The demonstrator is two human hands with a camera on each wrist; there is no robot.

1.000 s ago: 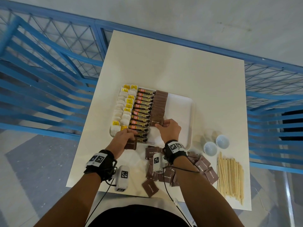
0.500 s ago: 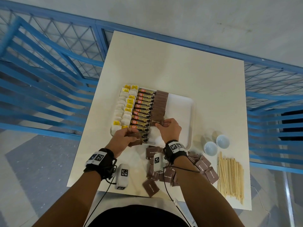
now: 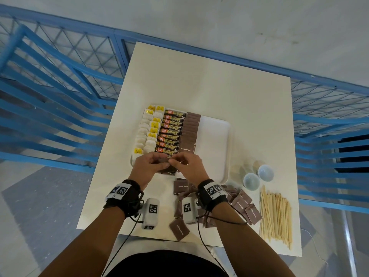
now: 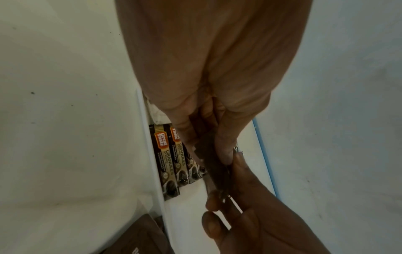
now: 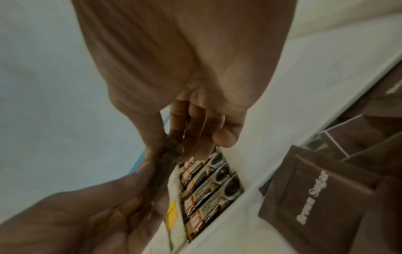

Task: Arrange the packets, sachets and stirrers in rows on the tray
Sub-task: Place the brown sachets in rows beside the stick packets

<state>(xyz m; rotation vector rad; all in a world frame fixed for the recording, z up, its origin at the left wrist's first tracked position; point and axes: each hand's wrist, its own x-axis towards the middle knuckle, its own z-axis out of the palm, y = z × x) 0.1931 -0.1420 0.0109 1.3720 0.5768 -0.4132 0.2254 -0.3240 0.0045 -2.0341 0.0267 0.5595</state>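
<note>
A white tray (image 3: pixel 214 136) holds rows of tea bags (image 3: pixel 148 134), coffee granule sticks (image 3: pixel 171 132) and brown sugar sachets (image 3: pixel 189 134). Over the tray's near left corner my left hand (image 3: pixel 148 166) grips a small stack of brown sugar sachets (image 3: pixel 163 161). My right hand (image 3: pixel 186 166) meets it and pinches the stack's right end between thumb and fingers. The wrist views show the thin brown stack (image 4: pixel 214 165) (image 5: pixel 167 159) edge-on between both hands, above the coffee sticks (image 4: pixel 172 158) (image 5: pixel 208 187). Loose brown sachets (image 3: pixel 242 204) lie near the table's front edge. Wooden stirrers (image 3: pixel 276 214) lie at the right.
Two small white cups (image 3: pixel 257 176) stand on their sides right of the tray, above the stirrers. The tray's right half is bare. The white table (image 3: pixel 199 76) is ringed by blue railings (image 3: pixel 50 80). One sachet (image 3: pixel 179 229) lies at the table's front edge.
My right hand left the row of brown sachets on the tray and came back to meet my left hand. My left hand lifted its sachet stack slightly toward the right hand.
</note>
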